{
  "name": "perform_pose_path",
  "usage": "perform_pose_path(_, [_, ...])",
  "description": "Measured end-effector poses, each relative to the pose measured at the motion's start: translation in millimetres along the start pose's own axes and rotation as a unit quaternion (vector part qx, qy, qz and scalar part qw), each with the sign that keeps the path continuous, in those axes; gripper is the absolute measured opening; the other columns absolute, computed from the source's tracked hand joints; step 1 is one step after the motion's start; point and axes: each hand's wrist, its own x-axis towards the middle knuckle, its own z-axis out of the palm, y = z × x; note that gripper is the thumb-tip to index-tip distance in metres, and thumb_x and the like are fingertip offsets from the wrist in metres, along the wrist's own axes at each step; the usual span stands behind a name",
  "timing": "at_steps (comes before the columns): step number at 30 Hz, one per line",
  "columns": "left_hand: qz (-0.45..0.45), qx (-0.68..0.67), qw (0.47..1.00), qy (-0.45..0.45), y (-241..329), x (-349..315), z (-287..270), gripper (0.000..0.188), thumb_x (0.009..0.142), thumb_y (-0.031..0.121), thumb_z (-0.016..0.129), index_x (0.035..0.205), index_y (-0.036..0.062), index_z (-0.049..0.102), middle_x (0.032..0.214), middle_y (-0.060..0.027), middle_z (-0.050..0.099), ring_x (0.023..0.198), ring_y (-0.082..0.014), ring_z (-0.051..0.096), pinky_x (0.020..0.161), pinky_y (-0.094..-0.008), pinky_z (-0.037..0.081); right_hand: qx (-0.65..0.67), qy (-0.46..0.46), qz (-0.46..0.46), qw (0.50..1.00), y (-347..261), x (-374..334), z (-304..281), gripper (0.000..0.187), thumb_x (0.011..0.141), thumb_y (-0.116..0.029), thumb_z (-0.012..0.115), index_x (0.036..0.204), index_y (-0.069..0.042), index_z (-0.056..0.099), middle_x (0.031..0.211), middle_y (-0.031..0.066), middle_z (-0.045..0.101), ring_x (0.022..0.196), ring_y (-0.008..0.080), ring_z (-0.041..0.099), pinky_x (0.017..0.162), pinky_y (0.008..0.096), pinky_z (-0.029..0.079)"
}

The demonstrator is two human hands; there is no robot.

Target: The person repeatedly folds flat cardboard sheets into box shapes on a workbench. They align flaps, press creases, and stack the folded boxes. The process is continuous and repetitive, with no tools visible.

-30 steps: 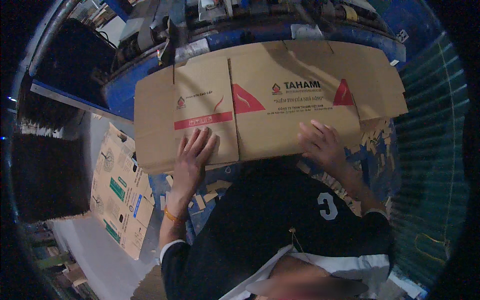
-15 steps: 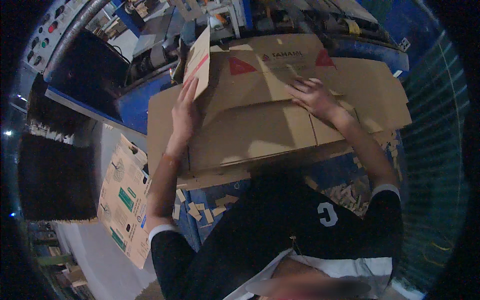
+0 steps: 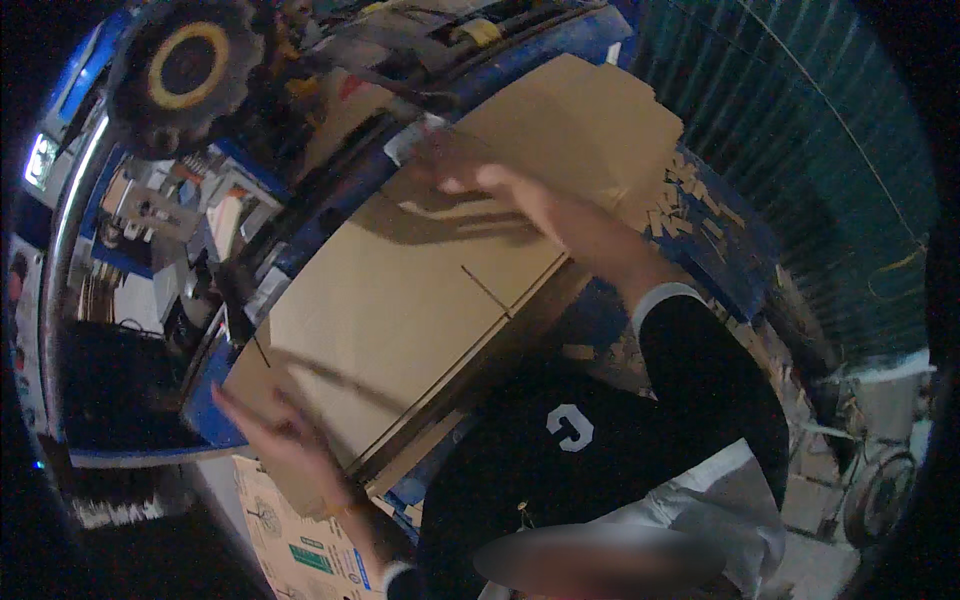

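Note:
A stack of flat brown cardboard sheets (image 3: 370,290) with cut slots lies slanting before me, against the machine. My left hand (image 3: 290,440) is over the stack's near left corner, its fingers stretched out and nothing held. Above the far side of the stack is my right hand (image 3: 465,170), blurred, with its fingers reaching toward the machine and casting a shadow on the top sheet. I cannot tell whether it touches the cardboard. A sheet with a red mark (image 3: 345,110) lies farther in, partly hidden by the machine's parts.
The blue machine (image 3: 390,150) runs along the far side, with a dark toothed wheel (image 3: 190,75) at upper left. Cardboard scraps (image 3: 690,200) litter the right. Printed cardboard (image 3: 300,530) is at lower left. A corrugated green wall (image 3: 800,130) and a spoked wheel (image 3: 890,500) are at right.
My view has turned, so the stack now slants. The printed sheet has left my left hand and the stack's top; a red-marked sheet shows within the machine. Both hands have moved apart.

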Motion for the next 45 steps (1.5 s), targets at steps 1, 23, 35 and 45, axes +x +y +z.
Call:
perform_pose_path(1, [-0.033,0.007,0.999,0.034,-15.8,-17.8,-11.5,0.058,0.092,0.017,0.057,0.139,-0.006,0.034,0.14,-0.0254,0.041,0.13,-0.0356,0.04,0.109,-0.0409,0.029,0.017,0.033,0.023,0.999,31.8,-20.0,-21.5,0.034,0.085,-0.021,0.056,0.116,-0.007,0.06,0.114,0.0153,0.062,0.102,0.0297,0.059,0.089,0.0406,0.046])
perform_pose_path(23, [-0.362,-0.357,0.852,0.121,-108.0,-55.9,-134.3,0.05,0.093,0.025,0.058,0.134,0.0007,0.044,0.126,-0.0192,0.053,0.113,-0.0301,0.054,0.096,-0.0426,0.044,0.287,0.231,0.494,0.788,297.0,-205.5,-157.2,0.054,0.083,-0.036,0.068,0.124,-0.003,0.058,0.116,0.0087,0.063,0.1,0.0177,0.059,0.084,0.0305,0.046])
perform_pose_path(35, [-0.394,-0.551,0.734,0.045,-129.2,-28.1,-117.9,0.041,0.094,0.024,0.052,0.123,-0.0061,0.049,0.126,-0.0157,0.053,0.114,-0.0285,0.053,0.101,-0.038,0.04,0.345,0.404,0.325,0.783,191.1,-149.8,-160.4,0.064,0.082,-0.003,0.062,0.139,0.002,0.035,0.125,0.0154,0.055,0.107,0.0255,0.057,0.088,0.0368,0.047])
perform_pose_path(45, [-0.319,-0.17,0.93,-0.068,-14.4,-105.0,-107.7,0.038,0.088,0.008,0.057,0.124,-0.0013,0.052,0.126,-0.0186,0.056,0.112,-0.0306,0.056,0.096,-0.0389,0.043,0.082,0.022,-0.256,0.963,-87.8,-212.1,-170.6,0.036,0.08,-0.012,0.066,0.116,-0.015,0.063,0.126,0.0077,0.059,0.115,0.0266,0.056,0.093,0.0404,0.048])
